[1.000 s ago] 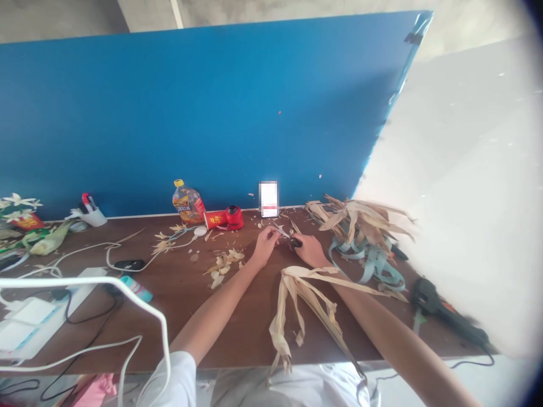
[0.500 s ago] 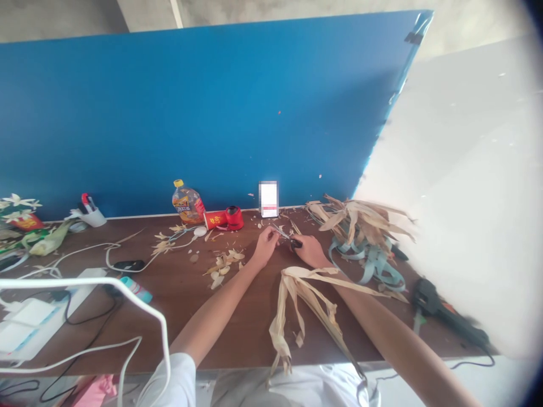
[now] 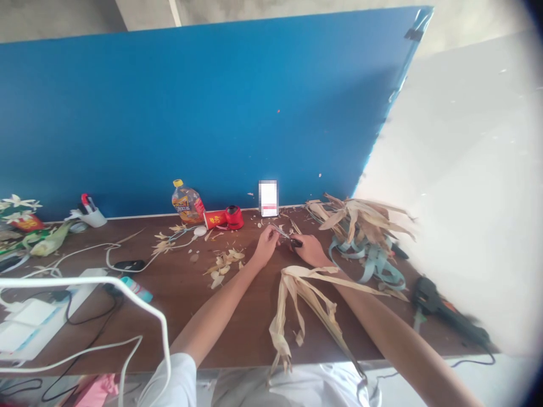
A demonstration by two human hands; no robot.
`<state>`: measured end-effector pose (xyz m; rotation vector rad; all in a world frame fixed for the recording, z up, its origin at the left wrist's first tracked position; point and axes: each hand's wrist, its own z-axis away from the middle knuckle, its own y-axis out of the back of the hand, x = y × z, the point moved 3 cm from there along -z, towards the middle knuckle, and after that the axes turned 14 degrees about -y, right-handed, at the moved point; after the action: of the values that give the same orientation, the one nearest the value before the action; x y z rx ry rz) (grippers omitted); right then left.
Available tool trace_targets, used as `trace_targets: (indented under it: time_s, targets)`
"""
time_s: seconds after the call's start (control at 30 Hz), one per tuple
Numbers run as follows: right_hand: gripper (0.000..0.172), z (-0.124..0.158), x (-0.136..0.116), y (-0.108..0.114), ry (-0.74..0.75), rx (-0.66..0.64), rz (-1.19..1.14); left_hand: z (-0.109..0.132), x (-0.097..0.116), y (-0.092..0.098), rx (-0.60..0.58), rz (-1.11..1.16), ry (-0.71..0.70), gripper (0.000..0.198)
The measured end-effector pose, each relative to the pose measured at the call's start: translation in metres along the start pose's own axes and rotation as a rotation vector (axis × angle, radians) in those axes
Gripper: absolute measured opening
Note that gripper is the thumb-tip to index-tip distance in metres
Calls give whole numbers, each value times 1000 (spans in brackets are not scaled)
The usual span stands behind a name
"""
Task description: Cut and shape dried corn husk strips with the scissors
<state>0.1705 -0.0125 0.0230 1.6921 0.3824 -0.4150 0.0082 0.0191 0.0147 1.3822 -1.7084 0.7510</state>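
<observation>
Both my hands work at the far middle of a brown table [image 3: 237, 333]. My right hand [image 3: 310, 250] is closed round the black handles of small scissors [image 3: 287, 234], whose blades point left and away. My left hand [image 3: 266, 244] pinches a small piece of dried husk at the blades; the piece itself is too small to make out. Long pale husk strips [image 3: 302, 301] lie across the table between my forearms and hang over the near edge. Cut husk petals [image 3: 223, 264] lie in a loose heap left of my left hand.
A pile of dried husks [image 3: 360, 221] sits on pale blue ribbon [image 3: 375, 267] at right, with a black glue gun [image 3: 441, 311] nearer. A drink bottle [image 3: 185, 202], red tape roll [image 3: 234, 217] and white card [image 3: 268, 198] stand by the blue board. Cables and a white power strip [image 3: 29, 322] lie at left.
</observation>
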Motion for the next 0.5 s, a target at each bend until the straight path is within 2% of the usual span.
trace_targets:
  time_s: [0.23, 0.5]
  targets:
    - [21, 1, -1, 2, 13, 6, 11, 0, -2, 0, 13, 11, 7, 19]
    - [20, 1, 1, 3, -1, 17, 46, 0, -9, 3, 93, 60, 64, 24]
